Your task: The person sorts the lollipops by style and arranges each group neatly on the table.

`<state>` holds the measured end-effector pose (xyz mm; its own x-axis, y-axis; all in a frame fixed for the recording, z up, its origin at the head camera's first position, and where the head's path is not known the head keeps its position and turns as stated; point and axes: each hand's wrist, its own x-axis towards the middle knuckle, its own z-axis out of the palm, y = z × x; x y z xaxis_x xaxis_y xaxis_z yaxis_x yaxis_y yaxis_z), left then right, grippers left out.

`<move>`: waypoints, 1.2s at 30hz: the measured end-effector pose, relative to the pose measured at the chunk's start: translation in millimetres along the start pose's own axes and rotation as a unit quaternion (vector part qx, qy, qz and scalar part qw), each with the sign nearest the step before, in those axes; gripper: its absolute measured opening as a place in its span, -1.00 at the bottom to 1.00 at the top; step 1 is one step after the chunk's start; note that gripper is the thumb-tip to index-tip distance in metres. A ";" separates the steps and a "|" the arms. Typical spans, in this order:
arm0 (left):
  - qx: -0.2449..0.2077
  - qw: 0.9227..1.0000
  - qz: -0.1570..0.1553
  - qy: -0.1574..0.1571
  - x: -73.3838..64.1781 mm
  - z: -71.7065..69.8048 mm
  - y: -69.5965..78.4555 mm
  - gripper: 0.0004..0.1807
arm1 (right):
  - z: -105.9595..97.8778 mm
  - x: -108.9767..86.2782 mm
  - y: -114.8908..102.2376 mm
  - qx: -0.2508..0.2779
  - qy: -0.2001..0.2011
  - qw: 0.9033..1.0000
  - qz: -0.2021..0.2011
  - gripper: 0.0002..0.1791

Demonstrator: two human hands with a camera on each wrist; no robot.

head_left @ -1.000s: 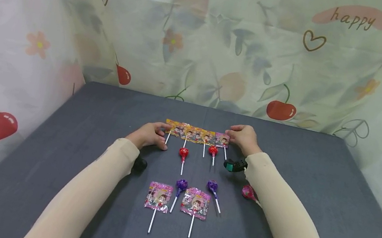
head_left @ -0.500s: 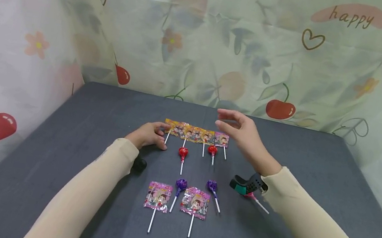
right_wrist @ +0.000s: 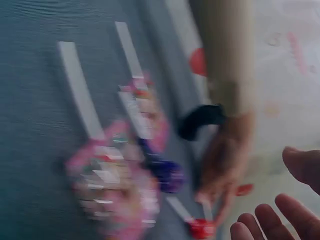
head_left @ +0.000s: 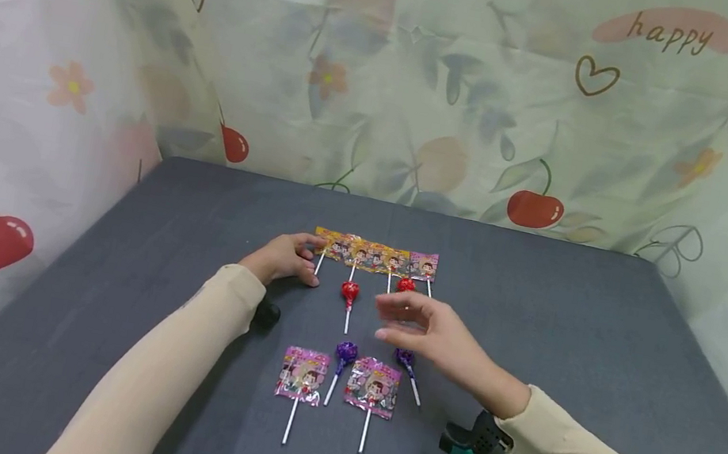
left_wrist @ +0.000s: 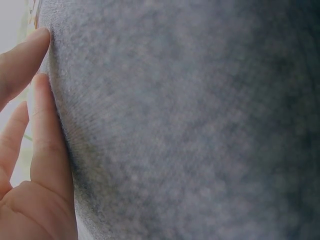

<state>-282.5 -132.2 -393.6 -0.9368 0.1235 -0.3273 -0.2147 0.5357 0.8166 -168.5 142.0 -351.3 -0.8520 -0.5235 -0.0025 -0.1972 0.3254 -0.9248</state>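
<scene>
In the head view, my left hand [head_left: 285, 257] rests at the left end of a row of flat wrapped lollipops. Its index finger lies on the end yellow packet [head_left: 335, 245], and the thumb is beside that stick. The left wrist view shows its fingers [left_wrist: 47, 135] fairly straight along the cloth. My right hand [head_left: 442, 340] hovers over the middle of the table with fingers loosely bent and nothing between them. It partly covers a red round lollipop [head_left: 406, 285] and a purple one [head_left: 405, 357]. Right of the yellow packets lies a pink packet [head_left: 423, 266].
A second red lollipop [head_left: 350, 293] lies below the row. Nearer me are another purple lollipop [head_left: 346, 353] and two pink-packet lollipops, the left one [head_left: 301, 374] and the right one [head_left: 373, 386]. A floral curtain [head_left: 413, 107] hangs behind the dark table [head_left: 232, 197].
My right hand has left the pink packet at the row's right end, lifted, and come back toward me. It now hides the pink round lollipop on the right. My left hand stays put.
</scene>
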 end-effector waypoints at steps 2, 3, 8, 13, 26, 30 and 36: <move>0.001 1.000 -0.001 0.000 0.1 -0.2 0.0 -0.15 | 5.9 -3.0 8.5 -0.007 -0.024 1.000 0.009 -0.46; 0.001 1.000 -0.003 0.000 0.1 -0.2 0.0 -0.15 | 8.2 -4.2 13.0 -0.014 -0.035 0.999 0.011 -0.45; 0.004 1.000 -0.006 0.001 1.6 0.3 -0.8 -0.15 | 15.2 -9.0 29.4 -0.038 -0.063 0.997 0.025 -0.47; 0.000 1.000 0.001 -0.002 5.6 -0.3 -3.7 -0.15 | 20.1 -11.5 35.4 -0.073 -0.062 0.995 0.007 -0.49; 0.000 1.000 0.000 0.000 -0.6 0.4 -0.9 -0.15 | 26.4 -13.3 40.3 -0.224 -0.048 0.971 -0.071 -0.43; -0.003 1.000 -0.003 -0.005 0.1 -0.9 -0.7 -0.14 | 27.4 -13.2 39.4 -0.279 -0.046 0.956 -0.085 -0.44; -0.003 1.000 -0.004 -0.003 1.1 -0.8 -1.0 -0.15 | 27.6 -13.3 35.2 -0.296 -0.059 0.951 -0.068 -0.48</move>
<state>-283.6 -133.2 -394.3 -0.9333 0.1237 -0.3371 -0.2244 0.5321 0.8164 -150.8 138.7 -394.3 -0.7461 -0.6653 0.0276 -0.5697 0.6163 -0.5438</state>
